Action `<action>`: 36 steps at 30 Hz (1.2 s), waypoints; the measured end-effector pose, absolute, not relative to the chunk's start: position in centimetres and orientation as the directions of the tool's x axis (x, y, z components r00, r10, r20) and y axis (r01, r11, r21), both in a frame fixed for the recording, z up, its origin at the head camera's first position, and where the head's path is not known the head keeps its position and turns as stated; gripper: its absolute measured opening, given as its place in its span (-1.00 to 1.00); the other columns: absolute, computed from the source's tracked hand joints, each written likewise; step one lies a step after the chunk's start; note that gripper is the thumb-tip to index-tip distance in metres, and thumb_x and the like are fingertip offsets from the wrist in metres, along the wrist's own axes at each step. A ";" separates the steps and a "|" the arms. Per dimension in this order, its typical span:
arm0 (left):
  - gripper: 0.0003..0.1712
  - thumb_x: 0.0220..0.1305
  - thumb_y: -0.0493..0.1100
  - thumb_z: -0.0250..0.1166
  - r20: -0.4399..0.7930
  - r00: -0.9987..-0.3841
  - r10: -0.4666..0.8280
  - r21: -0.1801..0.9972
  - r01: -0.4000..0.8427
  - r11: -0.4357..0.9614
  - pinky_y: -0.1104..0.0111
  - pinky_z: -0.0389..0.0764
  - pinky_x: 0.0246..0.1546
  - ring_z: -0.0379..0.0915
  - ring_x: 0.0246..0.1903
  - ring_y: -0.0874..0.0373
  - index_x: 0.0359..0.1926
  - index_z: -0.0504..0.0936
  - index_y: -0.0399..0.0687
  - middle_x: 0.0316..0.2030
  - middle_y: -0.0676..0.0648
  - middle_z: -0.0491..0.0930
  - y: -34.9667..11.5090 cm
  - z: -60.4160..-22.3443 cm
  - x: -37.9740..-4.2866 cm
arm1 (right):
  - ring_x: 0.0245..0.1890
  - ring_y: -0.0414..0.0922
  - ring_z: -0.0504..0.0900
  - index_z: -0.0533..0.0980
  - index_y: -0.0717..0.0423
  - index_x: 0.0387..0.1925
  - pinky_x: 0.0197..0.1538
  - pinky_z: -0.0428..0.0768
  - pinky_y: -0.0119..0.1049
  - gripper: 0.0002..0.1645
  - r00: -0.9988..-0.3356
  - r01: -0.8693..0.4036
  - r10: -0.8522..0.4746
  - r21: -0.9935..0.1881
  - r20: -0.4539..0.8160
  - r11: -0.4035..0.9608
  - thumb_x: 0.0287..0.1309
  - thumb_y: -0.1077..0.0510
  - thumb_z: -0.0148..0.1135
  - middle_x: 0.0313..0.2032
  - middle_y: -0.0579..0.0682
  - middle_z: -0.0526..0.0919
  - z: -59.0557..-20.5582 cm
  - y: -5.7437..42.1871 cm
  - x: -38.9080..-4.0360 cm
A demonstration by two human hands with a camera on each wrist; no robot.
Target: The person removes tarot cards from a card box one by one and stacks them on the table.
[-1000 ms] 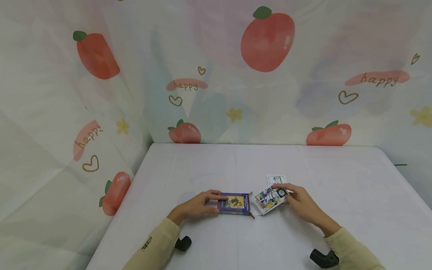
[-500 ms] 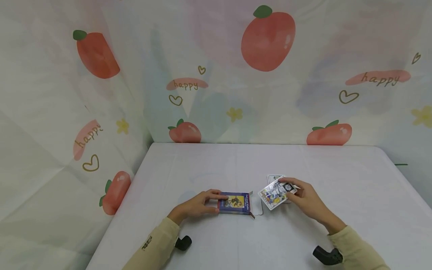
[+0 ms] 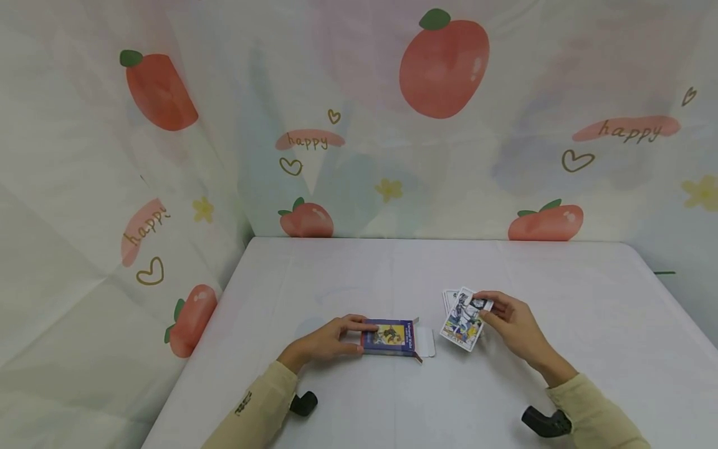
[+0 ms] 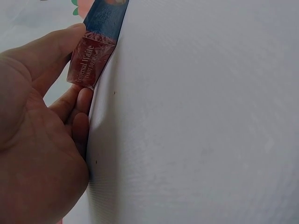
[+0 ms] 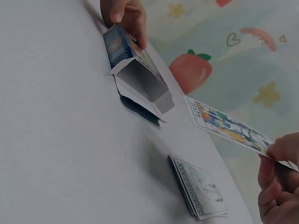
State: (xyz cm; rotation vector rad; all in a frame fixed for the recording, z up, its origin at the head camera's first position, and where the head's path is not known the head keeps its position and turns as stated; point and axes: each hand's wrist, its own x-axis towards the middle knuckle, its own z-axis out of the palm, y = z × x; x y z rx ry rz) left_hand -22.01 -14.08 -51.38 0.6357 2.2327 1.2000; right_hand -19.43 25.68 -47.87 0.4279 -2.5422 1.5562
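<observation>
A blue tarot card box (image 3: pixel 391 338) lies on the table, its open end and white flap (image 3: pixel 426 342) facing right. My left hand (image 3: pixel 331 340) grips the box's left end between thumb and fingers; the left wrist view shows its red end panel (image 4: pixel 88 60). In the right wrist view the box interior (image 5: pixel 142 81) looks hollow. Between thumb and fingers, my right hand (image 3: pixel 518 330) pinches a tarot card (image 5: pixel 229 126) marked "DEATH", held above the table. Whether more cards are behind it I cannot tell. Beneath it a small stack of tarot cards (image 5: pixel 198 186) lies face up.
The white-covered table (image 3: pixel 359 399) meets a cloth backdrop (image 3: pixel 359 181) printed with red fruit and "happy" at its back and left. A black device part shows by each wrist, the left one (image 3: pixel 304 404) and the right one (image 3: pixel 546 423).
My right hand has drawn the tarot card to the right, away from the box's open end, and turned it more upright over the stack. The left hand and box stay put.
</observation>
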 end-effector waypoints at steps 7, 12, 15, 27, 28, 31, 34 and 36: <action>-0.43 0.34 -0.12 0.36 -0.226 -0.748 0.624 0.855 0.154 0.495 -0.17 0.12 0.50 0.06 0.52 -0.11 0.35 0.54 0.31 0.45 -0.08 0.30 -14.2 -51.5 -22.1 | -0.11 -0.51 0.48 0.48 0.33 0.25 -0.15 0.50 -0.63 -0.52 -0.972 -0.228 -0.152 -0.866 0.178 0.445 0.34 0.46 -0.01 0.20 0.30 0.55 -47.8 25.7 -19.6; -0.43 0.34 -0.13 0.36 -0.225 -0.745 0.627 0.854 0.158 0.495 -0.18 0.12 0.50 0.06 0.52 -0.12 0.34 0.55 0.28 0.44 -0.09 0.30 -14.1 -51.5 -22.1 | -0.13 -0.50 0.46 0.45 0.29 0.28 -0.18 0.52 -0.56 -0.48 -0.983 -0.169 -0.145 -0.869 0.114 0.465 0.32 0.45 -0.07 0.28 0.35 0.47 -47.6 25.8 -19.8; -0.43 0.34 -0.13 0.35 -0.228 -0.743 0.629 0.853 0.159 0.498 -0.17 0.12 0.50 0.06 0.52 -0.12 0.35 0.54 0.27 0.45 -0.09 0.30 -14.1 -51.4 -22.1 | -0.17 -0.48 0.51 0.43 0.29 0.30 -0.20 0.56 -0.52 -0.51 -0.984 -0.165 -0.135 -0.866 0.114 0.473 0.38 0.41 -0.06 0.26 0.35 0.48 -47.7 25.9 -20.0; -0.44 0.35 -0.12 0.35 -0.231 -0.743 0.628 0.851 0.158 0.500 -0.17 0.12 0.50 0.07 0.52 -0.11 0.34 0.55 0.30 0.44 -0.07 0.30 -14.0 -51.5 -22.1 | -0.15 -0.56 0.50 0.39 0.27 0.37 -0.16 0.55 -0.61 -0.52 -0.996 -0.077 -0.083 -0.855 0.040 0.513 0.51 0.22 0.00 0.32 0.38 0.41 -48.0 26.2 -21.5; -0.44 0.35 -0.12 0.35 -0.231 -0.743 0.628 0.850 0.160 0.501 -0.17 0.12 0.50 0.06 0.52 -0.11 0.34 0.55 0.30 0.44 -0.07 0.30 -14.0 -51.4 -22.1 | -0.16 -0.57 0.49 0.40 0.28 0.36 -0.16 0.55 -0.62 -0.52 -0.996 -0.067 -0.079 -0.856 0.031 0.513 0.51 0.21 0.00 0.32 0.38 0.41 -48.0 26.2 -21.6; -0.44 0.35 -0.12 0.35 -0.231 -0.743 0.629 0.849 0.162 0.503 -0.16 0.13 0.49 0.07 0.52 -0.11 0.35 0.55 0.30 0.44 -0.07 0.30 -14.0 -51.4 -22.1 | -0.17 -0.56 0.50 0.42 0.28 0.36 -0.17 0.56 -0.61 -0.52 -0.997 -0.050 -0.071 -0.857 0.015 0.513 0.51 0.22 0.00 0.32 0.38 0.43 -47.9 26.1 -21.8; -0.43 0.35 -0.12 0.35 -0.227 -0.743 0.630 0.848 0.167 0.503 -0.16 0.14 0.49 0.07 0.52 -0.11 0.35 0.54 0.29 0.45 -0.08 0.30 -14.1 -51.3 -22.0 | -0.17 -0.55 0.48 0.41 0.27 0.37 -0.16 0.55 -0.62 -0.51 -0.998 -0.028 -0.063 -0.861 -0.005 0.508 0.50 0.23 0.00 0.34 0.37 0.41 -47.9 26.1 -22.1; -0.43 0.35 -0.12 0.35 -0.227 -0.743 0.629 0.850 0.164 0.500 -0.15 0.15 0.49 0.07 0.52 -0.11 0.36 0.53 0.29 0.45 -0.08 0.30 -14.1 -51.2 -22.1 | -0.17 -0.54 0.47 0.40 0.26 0.38 -0.16 0.53 -0.63 -0.50 -0.998 -0.018 -0.063 -0.865 -0.015 0.502 0.48 0.26 -0.01 0.37 0.37 0.39 -47.9 26.2 -22.4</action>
